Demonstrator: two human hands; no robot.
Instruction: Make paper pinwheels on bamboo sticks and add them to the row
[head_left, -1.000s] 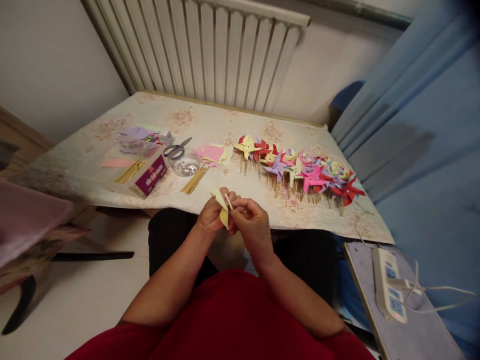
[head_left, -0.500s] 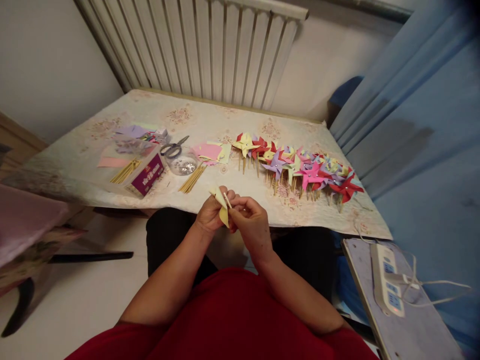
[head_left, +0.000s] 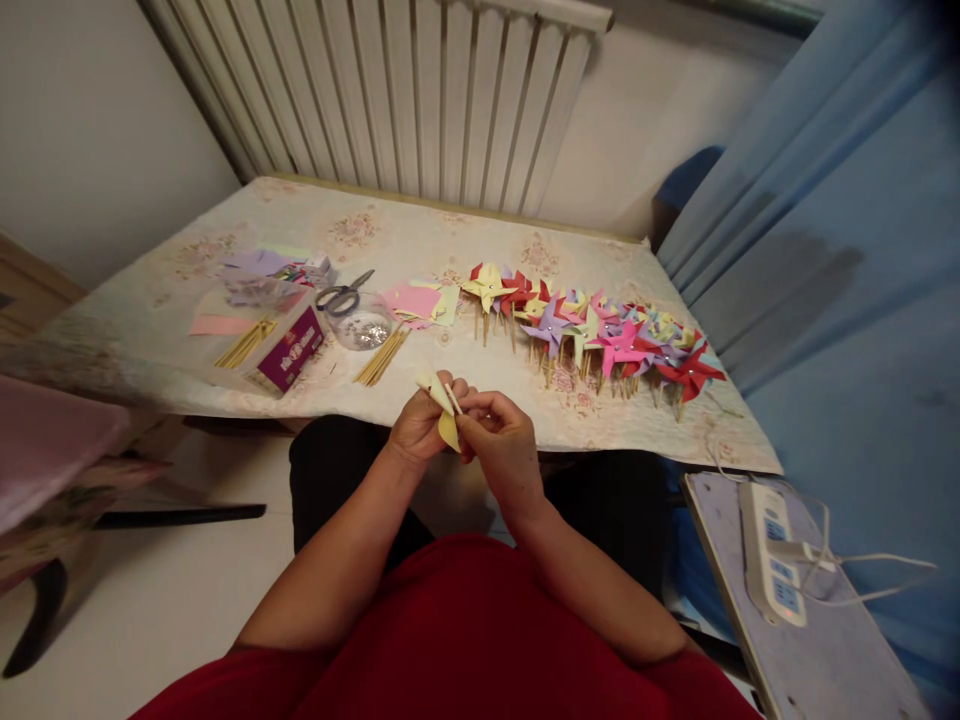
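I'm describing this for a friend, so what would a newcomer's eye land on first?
Probably the crowd of bright pinwheels on the right side of the table. Next, perhaps, the curled yellow paper in the left hand, mid-picture, then the purple-labelled box holding sticks on the left.

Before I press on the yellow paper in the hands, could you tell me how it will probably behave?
The yellow paper looks thin, so it is probably light and bends easily. Its curled shape suggests a little spring, so it may push back slightly. Its lower flap, showing between left hand and right hand, could crease if squeezed.
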